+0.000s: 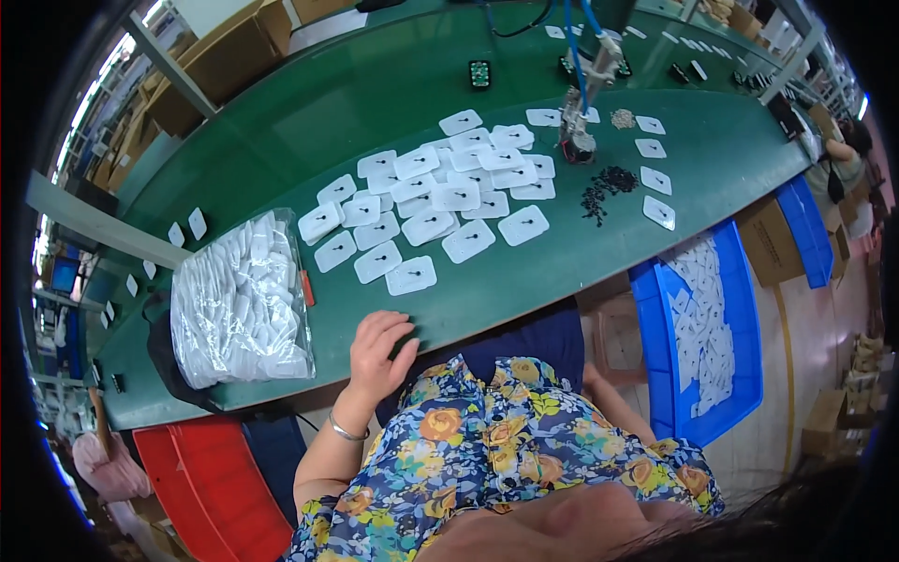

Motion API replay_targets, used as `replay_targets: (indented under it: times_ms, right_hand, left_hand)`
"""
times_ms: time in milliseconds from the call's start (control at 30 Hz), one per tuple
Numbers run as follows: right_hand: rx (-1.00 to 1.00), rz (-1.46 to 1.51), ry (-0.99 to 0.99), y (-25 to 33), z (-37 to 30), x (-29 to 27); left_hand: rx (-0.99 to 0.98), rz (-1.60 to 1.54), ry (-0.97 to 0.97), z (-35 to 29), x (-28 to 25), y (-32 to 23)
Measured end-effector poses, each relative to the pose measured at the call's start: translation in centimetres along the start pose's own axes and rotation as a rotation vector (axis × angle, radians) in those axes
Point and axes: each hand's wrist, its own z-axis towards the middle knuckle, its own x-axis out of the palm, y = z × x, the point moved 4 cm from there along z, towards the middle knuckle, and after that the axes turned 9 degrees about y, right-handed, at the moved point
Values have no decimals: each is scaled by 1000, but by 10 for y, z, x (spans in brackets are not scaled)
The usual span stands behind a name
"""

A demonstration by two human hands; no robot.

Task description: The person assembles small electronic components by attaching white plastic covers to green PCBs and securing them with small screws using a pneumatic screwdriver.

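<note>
My left hand (379, 356) rests at the near edge of the green table (506, 300), fingers loosely bent and thumb apart, with nothing in it. Closest beyond it lies a white rounded plate (411, 275) with a small dark piece at its middle. More such plates (456, 196) are heaped and overlap farther back. To the left of my hand, a clear plastic bag (243, 304) bulges with white pieces. My right forearm (618, 403) hangs beside my body, its hand hidden from sight.
A metal fixture (579, 131) with blue hoses stands beyond the plates, near small black parts (609, 187) and beige parts (623, 118). A blue bin (660, 365) with white pieces is at right, a red bin (211, 487) at lower left. Other people are at both sides.
</note>
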Motion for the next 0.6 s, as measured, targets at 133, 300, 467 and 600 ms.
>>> replay_targets:
  times_ms: [133, 300, 467, 600]
  right_hand:
    - [-199, 221, -77, 18, 0, -26]
    - [-664, 308, -113, 180, -149, -60]
    - [-1100, 522, -517, 249, -181, -95]
    - [-1212, 194, -554, 290, -158, -79]
  left_hand:
    - [89, 3, -3, 40, -19, -8]
    - [10, -39, 41, 124, -21, 15]
    - [-283, -124, 161, 251, 52, 94]
    - [-395, 10, 135, 324, 89, 121]
